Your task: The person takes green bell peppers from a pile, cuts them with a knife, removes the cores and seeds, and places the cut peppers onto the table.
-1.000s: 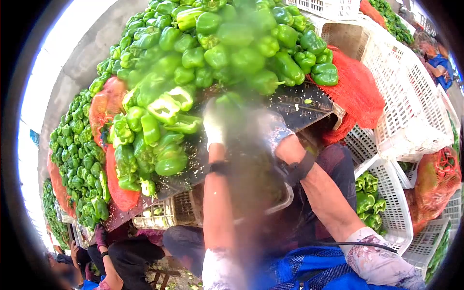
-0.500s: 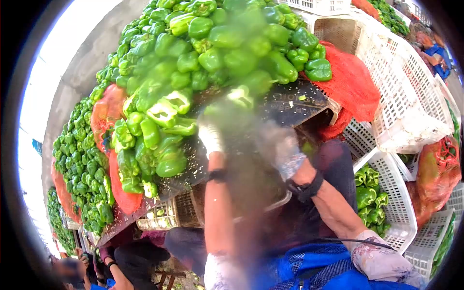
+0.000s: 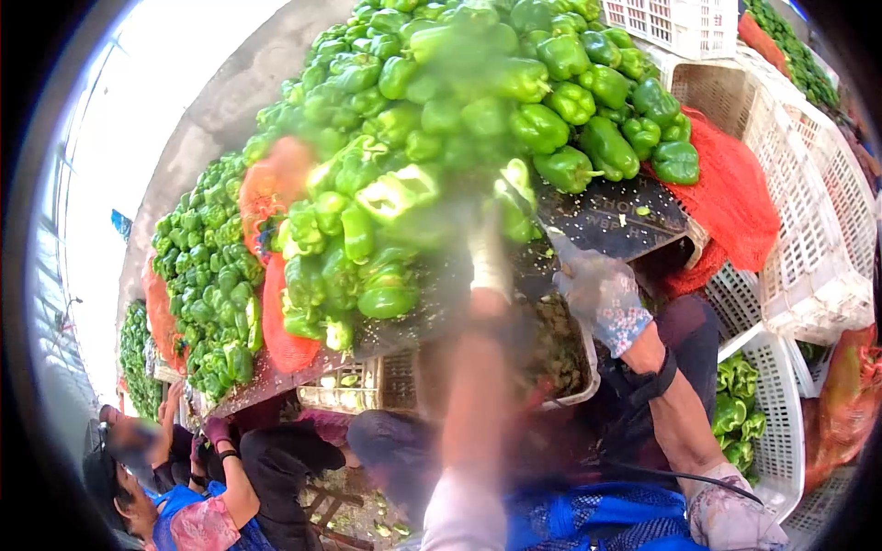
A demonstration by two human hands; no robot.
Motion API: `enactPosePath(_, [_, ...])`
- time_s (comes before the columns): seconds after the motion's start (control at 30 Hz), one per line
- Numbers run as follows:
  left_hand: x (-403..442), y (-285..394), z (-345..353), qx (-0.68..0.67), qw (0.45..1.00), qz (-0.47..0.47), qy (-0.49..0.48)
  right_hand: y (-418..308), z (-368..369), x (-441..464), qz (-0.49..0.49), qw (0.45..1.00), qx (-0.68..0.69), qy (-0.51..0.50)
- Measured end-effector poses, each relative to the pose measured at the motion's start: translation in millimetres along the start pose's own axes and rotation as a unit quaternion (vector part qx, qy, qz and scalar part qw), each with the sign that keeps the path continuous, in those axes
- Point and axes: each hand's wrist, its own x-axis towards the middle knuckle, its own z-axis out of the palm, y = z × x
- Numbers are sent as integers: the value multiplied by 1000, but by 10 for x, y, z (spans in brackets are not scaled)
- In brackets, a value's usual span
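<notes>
My left hand, in a pale glove, reaches to the pile's near edge. Its fingers close at a green bell pepper that shows a pale cut part; a smear on the lens blurs the fingertips. To its right my right hand, in a floral-patterned glove, is curled closed, palm side hidden. Something thin and greyish seems to extend from its fingers toward the pepper, too blurred to name. Pale, opened peppers lie left of my left hand, on the dark board scattered with seeds.
A large heap of green peppers covers the far side. Red mesh sacks lie at its edges. White plastic crates stand at right, one holding peppers. A bin of scraps sits below the board. Another person works at lower left.
The view has shifted, so the scene sits farther right. My left hand has moved slightly toward the pepper with the pale cut part. My right hand stays just right of it, still curled.
</notes>
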Motion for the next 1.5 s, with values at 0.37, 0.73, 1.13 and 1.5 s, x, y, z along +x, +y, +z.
enactPosePath(0.37, [674, 2256, -1309, -217, 957, 74, 177, -706, -177, 488, -278, 941, -41, 190])
enactPosePath(0.73, [1138, 1500, -1016, -201, 973, 20, 110, 260, -236, 253, 170, 963, 199, 68])
enactPosePath(1.13, [230, 1045, 54, -120, 987, 8, -108, 513, -518, 1132, -46, 982, -52, 178])
enactPosePath(1.5, [325, 805, -99, 37, 992, -50, -113, 448, -297, -141, 176, 970, 147, 79])
